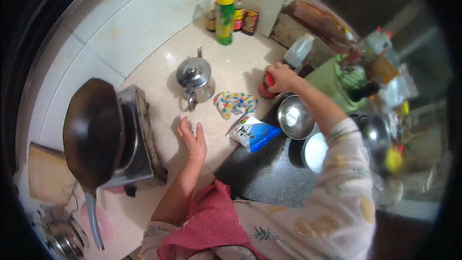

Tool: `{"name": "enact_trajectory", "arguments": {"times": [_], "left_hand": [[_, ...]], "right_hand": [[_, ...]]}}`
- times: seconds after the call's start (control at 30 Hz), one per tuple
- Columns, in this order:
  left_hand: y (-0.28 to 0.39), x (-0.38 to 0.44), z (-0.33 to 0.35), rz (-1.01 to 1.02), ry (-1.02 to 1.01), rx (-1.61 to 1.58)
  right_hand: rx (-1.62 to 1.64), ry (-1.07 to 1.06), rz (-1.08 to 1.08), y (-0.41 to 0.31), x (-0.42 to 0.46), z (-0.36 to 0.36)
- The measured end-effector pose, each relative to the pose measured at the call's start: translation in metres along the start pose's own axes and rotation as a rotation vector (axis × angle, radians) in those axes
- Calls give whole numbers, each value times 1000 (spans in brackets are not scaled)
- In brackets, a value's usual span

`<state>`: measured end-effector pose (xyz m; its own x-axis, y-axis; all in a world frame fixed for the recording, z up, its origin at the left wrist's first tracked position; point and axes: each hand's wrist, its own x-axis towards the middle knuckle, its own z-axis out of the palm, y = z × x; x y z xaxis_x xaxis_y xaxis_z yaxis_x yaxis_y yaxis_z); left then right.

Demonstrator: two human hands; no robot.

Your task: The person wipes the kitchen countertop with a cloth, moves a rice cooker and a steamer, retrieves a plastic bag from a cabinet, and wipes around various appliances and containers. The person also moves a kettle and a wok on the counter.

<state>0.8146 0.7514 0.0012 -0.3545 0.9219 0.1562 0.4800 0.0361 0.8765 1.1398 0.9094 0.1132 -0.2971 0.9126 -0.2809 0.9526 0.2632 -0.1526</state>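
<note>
On the right of the counter, my right hand (281, 78) grips a small red-lidded jar (267, 88) from above. My left hand (193, 141) is over the pale counter with its fingers apart and nothing in it. Just beyond it stands a lidded stainless steel pot (196, 79) with a spout and a handle. Between the hands lie a crumpled cloth with coloured dots (234, 104) and a blue and white plastic packet (254, 133). Close to my right forearm is a steel bowl (295, 117), with a pale round container (315, 151) partly under my sleeve.
A wok (94, 133) rests on a gas stove (140, 133) at the left, its handle towards me. Sauce bottles (251, 18) and a green canister with a yellow lid (225, 20) stand by the tiled wall. A green bin (326, 83) full of packets is at the right.
</note>
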Motion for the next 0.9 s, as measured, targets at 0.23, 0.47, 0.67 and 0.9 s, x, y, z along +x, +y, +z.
{"name": "enact_trajectory", "arguments": {"times": [0.23,0.47,0.67,0.9], "left_hand": [[15,-12,-2,53,-111,-51],[42,-14,-10,169,-187,12],[51,-32,-9,257,-202,-69],[91,-78,-5,404,-188,-322]], "right_hand": [[150,310,-139,-62,-54,-55],[400,692,-182,-71,-166,-134],[328,893,69,-54,-271,-154],[331,1051,502,-10,-407,-156]]}}
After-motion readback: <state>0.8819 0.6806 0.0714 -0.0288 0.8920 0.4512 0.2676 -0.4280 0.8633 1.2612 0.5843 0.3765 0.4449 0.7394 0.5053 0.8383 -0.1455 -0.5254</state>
